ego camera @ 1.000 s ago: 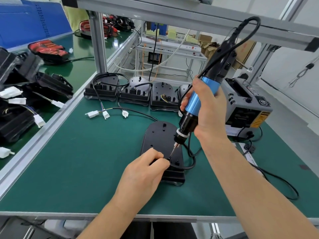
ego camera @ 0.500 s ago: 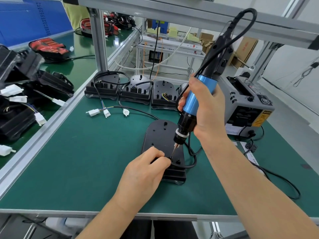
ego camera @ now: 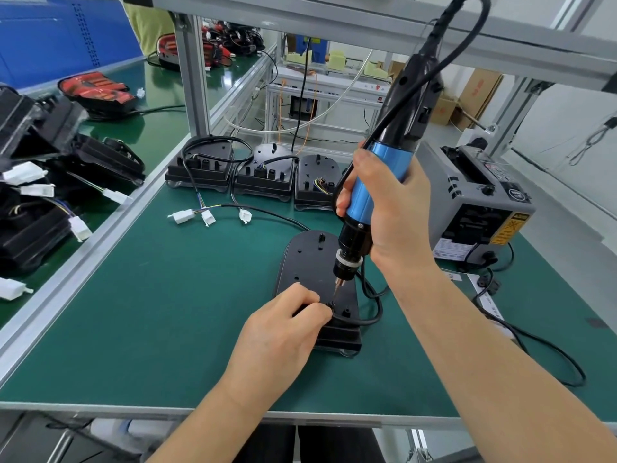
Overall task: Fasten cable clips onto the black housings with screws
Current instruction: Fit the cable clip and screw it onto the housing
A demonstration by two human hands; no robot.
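Tally around the black housing (ego camera: pixel 310 262) under the screwdriver bit

One blue-handled electric screwdriver (ego camera: pixel 374 182) stands over that housing. Behind it, three more housings show in a row: first (ego camera: pixel 207 172), second (ego camera: pixel 263 187), third (ego camera: pixel 310 168). Behind it and to its left, three white connectors lie on the green mat (ego camera: pixel 167 312): one (ego camera: pixel 182 216), two (ego camera: pixel 208 217), three (ego camera: pixel 245 216). To its right stands one grey machine (ego camera: pixel 474 202). Far to its left, the neighbouring bench (ego camera: pixel 157 128) carries five white plugs (ego camera: pixel 25 172) (ego camera: pixel 38 189) (ego camera: pixel 117 196) (ego camera: pixel 80 228) (ego camera: pixel 13 289), at least two red-and-black units (ego camera: pixel 95 88) (ego camera: pixel 170 48), and black parts too piled up to count.
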